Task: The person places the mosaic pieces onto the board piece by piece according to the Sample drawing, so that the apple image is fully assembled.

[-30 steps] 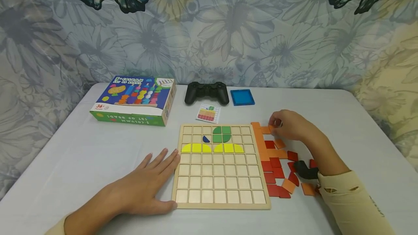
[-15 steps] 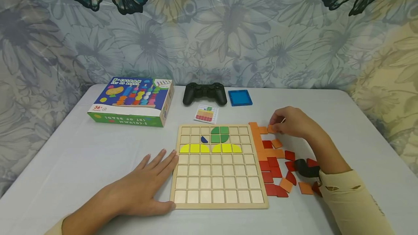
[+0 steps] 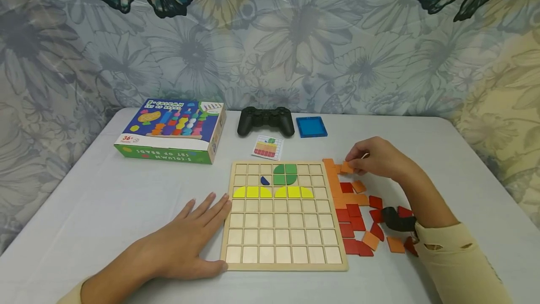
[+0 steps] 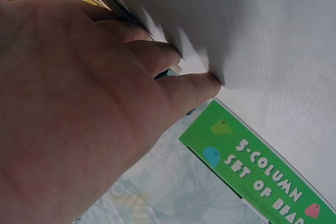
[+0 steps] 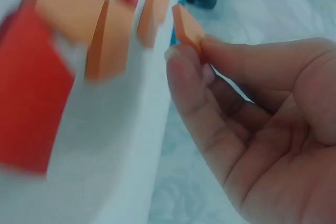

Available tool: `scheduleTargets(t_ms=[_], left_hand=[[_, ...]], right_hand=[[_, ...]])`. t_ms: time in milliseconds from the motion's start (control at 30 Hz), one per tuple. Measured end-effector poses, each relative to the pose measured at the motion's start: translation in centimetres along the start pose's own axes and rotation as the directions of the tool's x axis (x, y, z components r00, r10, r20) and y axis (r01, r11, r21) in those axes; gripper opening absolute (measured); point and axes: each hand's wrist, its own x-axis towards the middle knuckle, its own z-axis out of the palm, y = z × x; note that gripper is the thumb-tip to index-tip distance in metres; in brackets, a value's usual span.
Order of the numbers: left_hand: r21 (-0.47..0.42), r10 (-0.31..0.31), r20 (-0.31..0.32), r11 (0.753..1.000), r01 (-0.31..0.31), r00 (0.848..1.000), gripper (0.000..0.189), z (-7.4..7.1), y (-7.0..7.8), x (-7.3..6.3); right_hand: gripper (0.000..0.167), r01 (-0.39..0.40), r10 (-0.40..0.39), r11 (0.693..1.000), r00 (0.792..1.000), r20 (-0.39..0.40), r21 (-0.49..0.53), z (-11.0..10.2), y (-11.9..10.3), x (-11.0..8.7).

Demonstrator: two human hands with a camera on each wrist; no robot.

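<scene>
My right hand (image 3: pixel 377 158) pinches an orange square tile (image 5: pixel 188 25) between thumb and fingertips, just past the far right corner of the wooden grid board (image 3: pixel 287 266). In the right wrist view the tile is tilted, held off the table. My left hand (image 3: pixel 190 238) lies flat with fingers spread, its fingertips and thumb against the board's left edge. Green pieces (image 3: pixel 285 174) form a leaf-like shape in the upper cells, with a small blue piece (image 3: pixel 265 180) beside them. Two rows of yellow pieces (image 3: pixel 253 192) fill cells below. More orange tiles (image 3: pixel 331 177) line the board's right side.
Red tiles (image 3: pixel 352 229) and a few orange ones lie loose right of the board, some under the right wrist's black band (image 3: pixel 396 219). Behind the board are a pattern card (image 3: pixel 268 148), a game controller (image 3: pixel 266 122), a blue tray (image 3: pixel 311 126) and a bead-set box (image 3: pixel 170 130).
My right hand has raised the orange tile slightly from among the others, so more of it shows at the fingertips. The left hand stays at the board's edge.
</scene>
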Motion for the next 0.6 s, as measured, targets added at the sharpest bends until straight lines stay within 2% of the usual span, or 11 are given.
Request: scheduleTargets(t_ms=[100,233,333,533,600], left_hand=[[0.003,0.0,0.0,1.0,0.0,1.0,0.107,0.0,0.0,0.0],[0.005,-0.001,-0.001,1.0,0.001,1.0,0.107,0.1,0.0,0.0],[0.007,0.0,-0.002,1.0,0.0,1.0,0.107,0.1,0.0,0.0],[0.012,0.004,-0.006,1.0,-0.004,1.0,0.108,0.1,0.0,0.0],[0.014,0.003,-0.006,1.0,-0.003,1.0,0.108,0.2,0.0,0.1]], right_hand=[[0.01,0.03,-0.031,0.998,0.999,0.026,0.06,0.7,-1.0,0.0],[0.01,0.018,-0.027,0.993,0.997,0.071,0.118,1.8,-2.7,0.3],[0.009,0.03,-0.044,0.99,0.994,0.1,0.138,2.7,-3.7,0.7],[0.01,0.102,-0.125,0.981,0.983,0.135,0.166,4.4,-5.9,1.5],[0.01,0.098,-0.124,0.98,0.981,0.147,0.173,5.0,-6.7,1.6]])
